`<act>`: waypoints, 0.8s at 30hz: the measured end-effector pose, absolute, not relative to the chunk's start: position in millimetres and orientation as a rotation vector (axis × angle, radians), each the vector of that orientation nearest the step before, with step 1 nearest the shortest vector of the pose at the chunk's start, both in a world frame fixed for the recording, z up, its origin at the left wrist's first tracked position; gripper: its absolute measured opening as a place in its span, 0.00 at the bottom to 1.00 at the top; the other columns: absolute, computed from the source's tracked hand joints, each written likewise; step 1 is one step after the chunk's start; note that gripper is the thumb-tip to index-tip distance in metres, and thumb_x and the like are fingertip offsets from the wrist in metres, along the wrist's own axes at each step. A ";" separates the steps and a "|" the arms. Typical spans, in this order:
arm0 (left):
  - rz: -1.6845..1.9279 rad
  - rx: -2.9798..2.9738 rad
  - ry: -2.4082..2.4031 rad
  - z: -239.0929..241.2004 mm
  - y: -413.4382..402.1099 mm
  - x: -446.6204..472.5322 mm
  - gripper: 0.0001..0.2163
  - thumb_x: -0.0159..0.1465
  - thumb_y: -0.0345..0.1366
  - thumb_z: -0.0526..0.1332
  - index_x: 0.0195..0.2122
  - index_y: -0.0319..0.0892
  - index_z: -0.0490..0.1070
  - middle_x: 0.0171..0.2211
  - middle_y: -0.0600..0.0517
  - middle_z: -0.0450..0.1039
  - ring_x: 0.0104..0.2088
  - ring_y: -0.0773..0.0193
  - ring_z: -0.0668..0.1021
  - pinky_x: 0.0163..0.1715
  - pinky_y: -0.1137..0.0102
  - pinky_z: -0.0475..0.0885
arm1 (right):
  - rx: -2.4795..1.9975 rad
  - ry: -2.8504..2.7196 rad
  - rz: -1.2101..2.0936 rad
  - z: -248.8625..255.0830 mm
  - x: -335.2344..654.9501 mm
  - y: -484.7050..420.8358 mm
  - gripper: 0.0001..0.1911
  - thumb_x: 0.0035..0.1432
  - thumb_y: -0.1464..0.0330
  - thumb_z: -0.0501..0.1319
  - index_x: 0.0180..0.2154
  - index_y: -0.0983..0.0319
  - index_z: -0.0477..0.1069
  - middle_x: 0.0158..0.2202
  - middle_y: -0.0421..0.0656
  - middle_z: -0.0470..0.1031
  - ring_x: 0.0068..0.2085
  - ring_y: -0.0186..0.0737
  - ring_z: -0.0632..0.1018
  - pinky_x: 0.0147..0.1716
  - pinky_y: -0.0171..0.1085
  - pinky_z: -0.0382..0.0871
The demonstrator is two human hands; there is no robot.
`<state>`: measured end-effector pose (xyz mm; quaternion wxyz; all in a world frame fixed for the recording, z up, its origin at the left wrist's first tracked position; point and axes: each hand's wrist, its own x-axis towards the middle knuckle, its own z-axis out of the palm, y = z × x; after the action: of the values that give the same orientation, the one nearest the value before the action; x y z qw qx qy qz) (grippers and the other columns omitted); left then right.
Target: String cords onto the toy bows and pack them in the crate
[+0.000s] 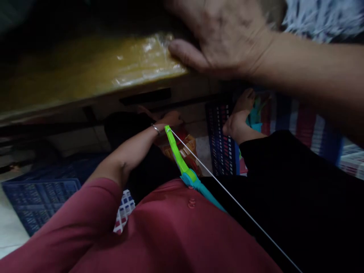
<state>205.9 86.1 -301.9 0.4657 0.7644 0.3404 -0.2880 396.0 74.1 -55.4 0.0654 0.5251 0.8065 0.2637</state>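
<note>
My right hand (227,36) rests on the edge of a yellow, shiny tape-covered tabletop (88,70); its thumb is stretched out along the edge, apart from the other fingers, which run up into the dark. My left hand (172,118), a bracelet at its wrist, reaches low under the table, and its fingers are dim and smeared. Close to that hand, orange-and-brown packaging (189,146) lies near the floor. Across my lap lies a toy bow (176,153) with a lime-green limb, teal middle part and white string; neither hand touches it.
Blue plastic crates stand at the left (42,201) and beside my foot (220,140). A striped red, white and blue bag (304,125) and a white basket (352,161) are at the right. White shredded-looking material (321,19) lies at the top right.
</note>
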 end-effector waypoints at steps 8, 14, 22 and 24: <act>-0.505 1.687 1.007 -240.3 66.1 199.3 0.08 0.67 0.36 0.67 0.35 0.36 0.74 0.34 0.53 0.75 0.35 0.63 0.77 0.39 0.66 0.75 | 1.902 2.670 0.469 -68.2 396.5 74.4 0.27 0.73 0.56 0.50 0.54 0.71 0.75 0.57 0.56 0.74 0.55 0.53 0.75 0.53 0.49 0.70; -0.124 1.239 1.084 -225.5 52.9 152.6 0.16 0.70 0.47 0.62 0.36 0.37 0.71 0.27 0.50 0.73 0.25 0.66 0.74 0.30 0.69 0.73 | 1.959 2.684 0.162 -67.0 394.6 74.9 0.24 0.72 0.61 0.53 0.57 0.72 0.72 0.62 0.59 0.69 0.60 0.56 0.68 0.57 0.50 0.61; 0.370 0.299 0.644 -202.4 -6.6 51.5 0.35 0.69 0.64 0.44 0.45 0.37 0.77 0.45 0.38 0.79 0.41 0.50 0.81 0.47 0.53 0.74 | 1.962 2.648 0.195 -69.1 405.0 73.9 0.25 0.72 0.62 0.50 0.59 0.72 0.72 0.60 0.60 0.71 0.59 0.56 0.70 0.57 0.51 0.63; 0.452 0.172 0.498 -199.1 -31.6 36.7 0.36 0.68 0.65 0.47 0.46 0.35 0.78 0.45 0.37 0.79 0.41 0.47 0.81 0.47 0.52 0.73 | 1.967 2.610 0.210 -65.1 403.6 68.7 0.25 0.72 0.62 0.49 0.56 0.71 0.75 0.57 0.60 0.74 0.56 0.56 0.73 0.54 0.50 0.66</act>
<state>36.7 -31.6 -199.1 0.9404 0.0841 0.2439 0.2214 403.6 68.7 -65.1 -0.0665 0.5992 0.7953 0.0639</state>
